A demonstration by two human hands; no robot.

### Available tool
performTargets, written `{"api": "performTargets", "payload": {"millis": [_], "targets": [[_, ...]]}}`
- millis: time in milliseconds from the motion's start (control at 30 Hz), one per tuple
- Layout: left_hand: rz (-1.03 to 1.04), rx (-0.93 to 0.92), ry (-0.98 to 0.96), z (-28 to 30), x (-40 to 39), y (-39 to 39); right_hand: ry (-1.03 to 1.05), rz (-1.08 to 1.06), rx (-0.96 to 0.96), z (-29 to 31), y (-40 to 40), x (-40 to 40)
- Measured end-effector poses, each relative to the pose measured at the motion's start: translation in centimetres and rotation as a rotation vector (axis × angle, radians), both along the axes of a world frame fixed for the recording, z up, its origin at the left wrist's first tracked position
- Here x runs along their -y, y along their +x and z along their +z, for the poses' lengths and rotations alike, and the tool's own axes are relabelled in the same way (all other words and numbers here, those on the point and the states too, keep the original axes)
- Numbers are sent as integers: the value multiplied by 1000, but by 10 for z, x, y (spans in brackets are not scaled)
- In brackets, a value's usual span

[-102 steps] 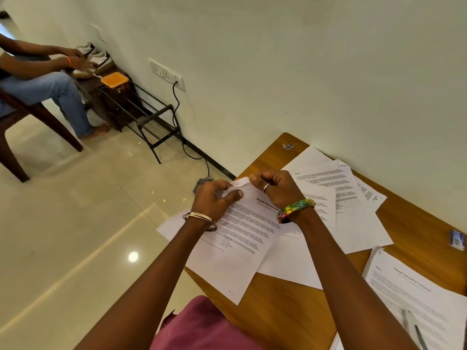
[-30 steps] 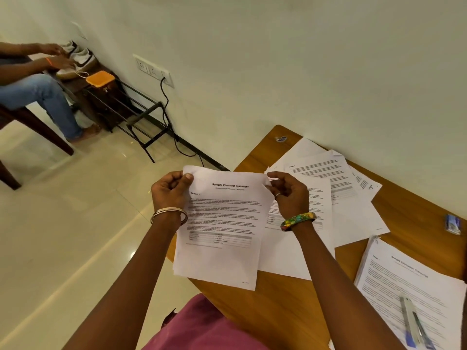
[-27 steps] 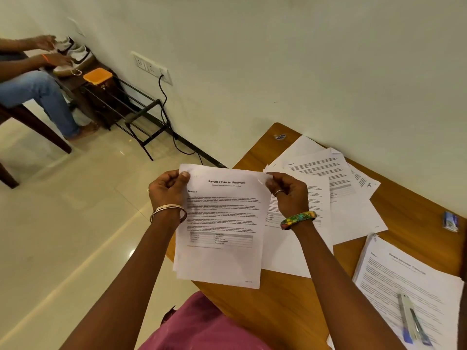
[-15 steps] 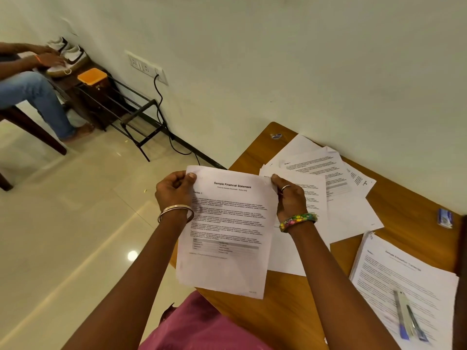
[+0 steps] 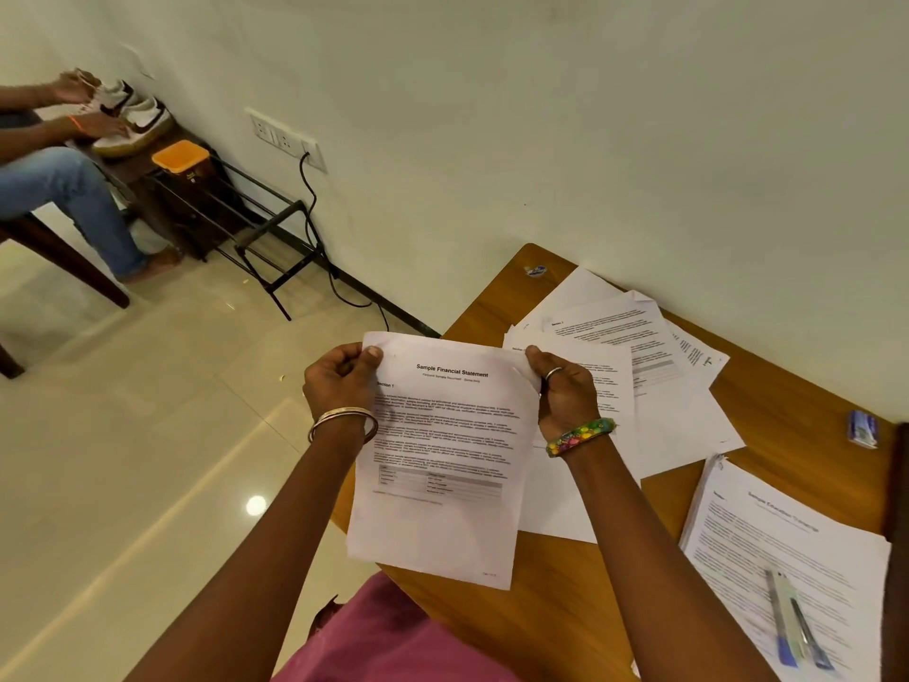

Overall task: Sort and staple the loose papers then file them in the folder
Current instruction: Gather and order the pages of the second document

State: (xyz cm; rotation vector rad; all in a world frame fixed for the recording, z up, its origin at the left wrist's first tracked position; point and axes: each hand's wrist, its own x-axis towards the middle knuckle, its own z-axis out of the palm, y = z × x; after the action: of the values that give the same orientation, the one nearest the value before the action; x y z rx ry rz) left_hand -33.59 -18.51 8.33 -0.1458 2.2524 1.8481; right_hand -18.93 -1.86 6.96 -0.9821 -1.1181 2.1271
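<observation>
Here, seen from above, a person holds a printed paper set [image 5: 442, 460] upright in front of the chest, over the near left edge of a wooden table [image 5: 565, 632]. The left hand [image 5: 339, 381] pinches the top left corner between thumb and fingers, and the right hand [image 5: 565, 391] pinches the top right corner the same way, so the paper hangs down from the 2 grips. Its heading reads "Sample Financial Statement"; whether it is 1 sheet or several held together cannot be told. On the table to the right, a fan of loose papers [image 5: 639, 376] lies overlapping near the wall, and a separate stack [image 5: 787, 558] sits at the near right with 2 pens [image 5: 797, 622] resting on it. A small blue object [image 5: 863, 428] (possibly a stapler, too small to be sure) lies at the far right. No folder can be seen. The paper is probably very light, limp and easily creased, so it would sag if held by 1 corner only; taking it along the top edge with both hands, as here, should keep the sheets square, and tapping the edges level on the table would help before stapling a top corner.
</observation>
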Motion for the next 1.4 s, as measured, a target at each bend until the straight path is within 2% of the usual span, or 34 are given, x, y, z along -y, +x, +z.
{"api": "performTargets", "payload": {"millis": [100, 267, 367, 467, 567, 633, 733, 900, 1000, 1167, 1267, 1400], "targets": [[17, 6, 11, 0, 1, -1, 50, 35, 21, 5, 4, 3], [-6, 11, 5, 0, 0, 0, 229, -1, 220, 1, 5, 3], [4, 5, -6, 1, -2, 1, 102, -17, 185, 3, 7, 3], [32, 17, -7, 4, -3, -1, -4, 116, 101, -2, 12, -2], [36, 17, 9, 7, -2, -1, 256, 240, 120, -2, 15, -1], [23, 4, 6, 9, -2, 0, 424, 168, 194, -1, 13, 2], [-9, 7, -8, 12, -2, 0, 474, 42, 234, 2, 7, 4], [-48, 1, 12, 30, -6, -2, 144, -91, 131, 15, 3, 3], [-110, 11, -8, 40, -10, -6, -45, -116, 168, 12, 1, -1], [-238, 119, -163, 46, -16, -12, -465, 113, 96, -1, 14, -8], [-246, 120, -269, 29, -15, -11, -495, 126, 85, -16, 22, -6], [-253, 51, -349, -1, -14, -3, -460, 26, 131, -34, 34, -4]]}}
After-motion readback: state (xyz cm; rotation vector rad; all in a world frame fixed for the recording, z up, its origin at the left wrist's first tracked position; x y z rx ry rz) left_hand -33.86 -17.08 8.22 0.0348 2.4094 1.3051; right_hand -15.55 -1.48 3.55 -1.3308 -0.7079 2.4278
